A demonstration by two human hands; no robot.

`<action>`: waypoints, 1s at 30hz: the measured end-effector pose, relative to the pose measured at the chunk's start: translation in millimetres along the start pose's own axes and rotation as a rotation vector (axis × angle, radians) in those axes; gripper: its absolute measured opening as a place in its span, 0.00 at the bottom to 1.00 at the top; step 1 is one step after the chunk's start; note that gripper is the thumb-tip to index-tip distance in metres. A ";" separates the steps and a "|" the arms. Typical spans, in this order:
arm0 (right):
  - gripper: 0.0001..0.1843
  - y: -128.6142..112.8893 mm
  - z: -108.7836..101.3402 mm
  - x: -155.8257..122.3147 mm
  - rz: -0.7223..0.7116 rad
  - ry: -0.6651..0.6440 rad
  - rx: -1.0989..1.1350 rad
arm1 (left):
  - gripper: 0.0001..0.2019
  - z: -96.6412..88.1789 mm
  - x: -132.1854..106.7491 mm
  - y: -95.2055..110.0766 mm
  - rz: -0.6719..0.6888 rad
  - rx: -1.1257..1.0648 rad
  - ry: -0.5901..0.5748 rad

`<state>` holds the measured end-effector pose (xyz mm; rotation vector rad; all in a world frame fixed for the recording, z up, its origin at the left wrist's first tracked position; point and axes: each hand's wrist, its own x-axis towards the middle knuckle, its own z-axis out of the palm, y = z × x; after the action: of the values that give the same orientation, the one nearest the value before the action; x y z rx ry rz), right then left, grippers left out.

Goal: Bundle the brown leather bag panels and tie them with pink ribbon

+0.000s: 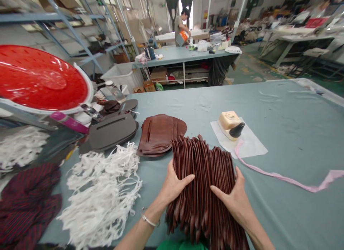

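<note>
A thick bundle of brown leather strips (pixel 204 192) stands on edge at the front of the table, its many folds side by side. My left hand (pixel 174 183) presses against its left side, thumb laid over the front. On the opposite side my right hand (pixel 235 192) grips it the same way, thumb across the folds. Both hands squeeze the bundle between them; the fingers behind it are partly hidden. Just beyond lies a stack of brown leather pieces (pixel 161 133) with a zip-like slit. A heap of white strips (pixel 103 199) spreads to the left.
Dark grey pieces (pixel 113 131) lie left of the brown stack. A cream container with a black nozzle (pixel 230 124) sits on white paper (pixel 255 142), a pink ribbon (pixel 282 176) trailing right. A red round-topped stool (pixel 45 78) stands left. A person (pixel 181 26) works at a far table.
</note>
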<state>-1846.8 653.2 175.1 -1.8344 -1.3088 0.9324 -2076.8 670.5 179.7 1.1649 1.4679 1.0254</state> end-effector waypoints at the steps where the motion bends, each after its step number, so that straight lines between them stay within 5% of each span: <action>1: 0.65 -2.9 1.1 -3.0 -0.031 0.023 -0.056 | 0.49 2.4 -1.1 1.8 0.012 0.028 0.014; 6: 0.67 -11.8 5.7 -9.5 -0.014 0.001 -0.145 | 0.57 12.8 -4.8 12.8 0.087 0.258 0.085; 11: 0.63 4.7 -3.4 -14.3 0.107 -0.007 0.154 | 0.54 4.0 -2.7 11.3 0.100 0.382 0.023; 18: 0.27 38.6 -32.9 -31.0 0.219 -0.094 0.833 | 0.53 6.7 -5.4 -2.3 0.115 0.468 0.023; 21: 0.22 49.9 -37.2 -34.2 0.244 -0.083 0.985 | 0.53 10.8 -4.2 -4.9 0.121 0.488 0.038; 30: 0.24 63.1 -43.3 -23.8 0.193 -0.135 0.799 | 0.52 16.3 -3.9 -2.5 0.125 0.513 0.031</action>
<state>-1786.2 608.9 147.3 -1.2835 -0.6658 1.4430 -2061.0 667.0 175.0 1.6235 1.7595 0.7670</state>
